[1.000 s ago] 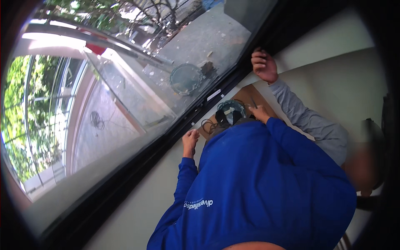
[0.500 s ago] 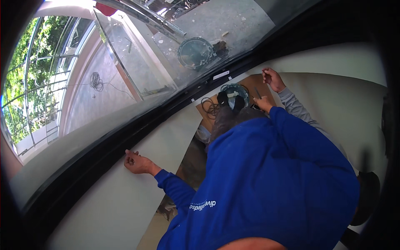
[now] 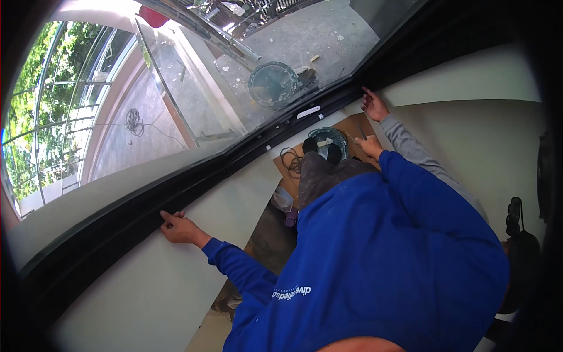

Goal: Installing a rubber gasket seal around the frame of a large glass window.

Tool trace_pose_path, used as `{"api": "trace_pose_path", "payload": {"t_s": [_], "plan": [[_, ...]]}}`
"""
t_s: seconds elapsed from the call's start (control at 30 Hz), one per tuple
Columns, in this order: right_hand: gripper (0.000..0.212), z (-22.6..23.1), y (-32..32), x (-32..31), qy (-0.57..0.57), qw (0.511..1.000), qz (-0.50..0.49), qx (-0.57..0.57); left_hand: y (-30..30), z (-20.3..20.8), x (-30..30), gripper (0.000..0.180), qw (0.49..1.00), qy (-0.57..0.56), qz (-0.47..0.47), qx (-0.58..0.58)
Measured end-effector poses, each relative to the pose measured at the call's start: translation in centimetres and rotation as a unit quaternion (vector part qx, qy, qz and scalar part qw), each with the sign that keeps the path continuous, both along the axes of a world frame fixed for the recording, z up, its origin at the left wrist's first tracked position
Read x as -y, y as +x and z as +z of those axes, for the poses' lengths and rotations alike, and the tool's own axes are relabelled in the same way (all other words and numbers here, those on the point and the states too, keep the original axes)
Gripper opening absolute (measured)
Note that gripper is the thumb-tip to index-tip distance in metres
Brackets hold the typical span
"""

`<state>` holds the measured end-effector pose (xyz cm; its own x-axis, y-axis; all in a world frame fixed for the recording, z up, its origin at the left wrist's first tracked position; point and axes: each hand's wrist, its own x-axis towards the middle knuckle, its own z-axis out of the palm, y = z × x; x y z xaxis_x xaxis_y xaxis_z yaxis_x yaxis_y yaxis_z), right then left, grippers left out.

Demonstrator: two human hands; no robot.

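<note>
My left hand (image 3: 180, 228) rests at the lower border of a long black window frame (image 3: 132, 226), above a white panel (image 3: 141, 273). Its thumb and forefinger stand apart, pointing at the frame, and nothing shows between them. My right hand (image 3: 368, 146), beside my right thigh, is closed round a slim tool with a narrow dark blade (image 3: 362, 134); its exact kind is unclear. Just beyond it, another person's hand (image 3: 374, 105), in a grey sleeve, reaches a finger to the frame.
By my feet stand a bucket (image 3: 327, 142) and a coiled dark cable (image 3: 291, 162) on a brown board. A clear plastic bag (image 3: 282, 200) lies near my leg. Past the glass are another bucket (image 3: 273, 84), a wire coil (image 3: 135, 122) and scaffold bars (image 3: 38, 111).
My left hand has shifted left along the frame, its forefinger and thumb now stretched further. The other person's hand has risen and extended a finger to the frame. The view has shifted slightly.
</note>
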<state>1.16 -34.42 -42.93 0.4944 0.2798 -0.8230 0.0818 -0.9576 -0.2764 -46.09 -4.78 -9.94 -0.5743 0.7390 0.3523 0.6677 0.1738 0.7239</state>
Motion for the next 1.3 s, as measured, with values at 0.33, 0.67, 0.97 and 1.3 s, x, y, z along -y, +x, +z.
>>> {"api": "trace_pose_path", "payload": {"t_s": [0.33, 0.67, 0.97, 1.3], "plan": [[0.052, 3.4, -3.0, 0.8, 0.110, 0.986, 0.071, 0.101, 0.4, -1.0, -0.7, 0.048, 0.999, 0.039, -0.022, -0.013], [0.052, -0.5, 6.6, -5.8, 0.386, 0.907, -0.152, -0.071, 0.7, -0.7, -0.4, 0.049, 0.999, 0.041, -0.016, -0.020], [0.051, -1.2, 8.8, -10.3, 0.291, 0.900, 0.237, 0.222, 0.2, -1.6, -0.4, 0.053, 0.995, 0.050, 0.004, -0.086], [0.034, -1.1, 14.2, -11.2, 0.331, 0.924, -0.003, -0.191, 0.0, -3.0, -1.0, 0.055, 0.987, 0.020, 0.028, -0.156]]}}
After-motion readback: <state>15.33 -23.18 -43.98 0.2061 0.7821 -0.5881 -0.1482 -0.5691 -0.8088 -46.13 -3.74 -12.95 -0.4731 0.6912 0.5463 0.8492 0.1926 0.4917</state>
